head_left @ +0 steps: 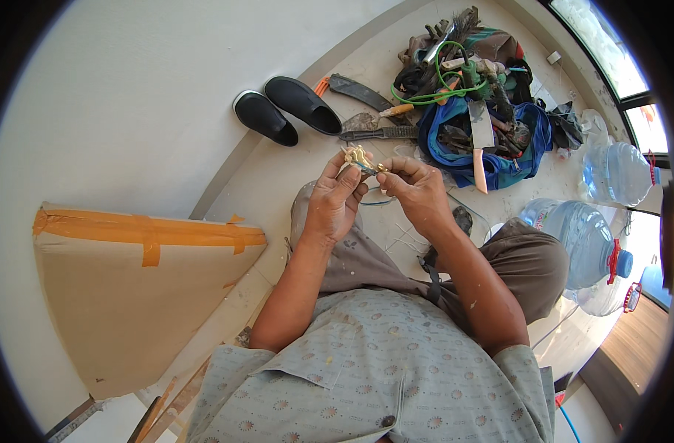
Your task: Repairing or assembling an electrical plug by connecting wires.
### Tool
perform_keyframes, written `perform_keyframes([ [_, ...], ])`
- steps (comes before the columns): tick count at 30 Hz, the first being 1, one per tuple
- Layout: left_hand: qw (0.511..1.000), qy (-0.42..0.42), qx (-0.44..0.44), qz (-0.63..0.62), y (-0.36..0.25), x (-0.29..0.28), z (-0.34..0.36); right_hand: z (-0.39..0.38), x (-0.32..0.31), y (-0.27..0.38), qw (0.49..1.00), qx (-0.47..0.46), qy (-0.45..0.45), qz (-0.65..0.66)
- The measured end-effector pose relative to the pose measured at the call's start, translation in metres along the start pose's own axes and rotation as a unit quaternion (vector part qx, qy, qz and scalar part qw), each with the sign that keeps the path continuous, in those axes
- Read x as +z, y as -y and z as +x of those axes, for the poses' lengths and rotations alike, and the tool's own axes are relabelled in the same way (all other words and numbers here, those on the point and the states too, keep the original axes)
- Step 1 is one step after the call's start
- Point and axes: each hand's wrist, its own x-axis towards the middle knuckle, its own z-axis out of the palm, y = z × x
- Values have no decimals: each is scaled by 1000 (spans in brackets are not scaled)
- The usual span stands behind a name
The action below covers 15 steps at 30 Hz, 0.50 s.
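Observation:
My left hand (332, 205) is closed on a small cream-and-brass fitting (358, 156), holding it up between thumb and fingers. A short blue strand, perhaps a wire, runs from it toward my right hand (419, 193). The fingertips of that hand are pinched together on a small brass-coloured piece (382, 167) beside the fitting. Fingers partly cover both pieces, so their exact kind does not show. Both hands are raised in front of my bent legs, close to each other.
Beyond my hands lie a blue tool bag (525, 171), a cleaver (481, 136), a green-corded power tool (469, 74) and black slip-on shoes (303, 105). Large water bottles (573, 236) stand at right. A taped cardboard panel (141, 295) leans at left.

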Motion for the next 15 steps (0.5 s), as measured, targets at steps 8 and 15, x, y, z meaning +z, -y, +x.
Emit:
perform_keyframes([
  [8, 999, 3, 17, -43, 3, 3, 1, 3, -3, -7, 987, 44, 35, 149],
  [15, 998, 16, 52, -36, 6, 4, 2, 2, 0, -6, 986, 22, 54, 157],
])
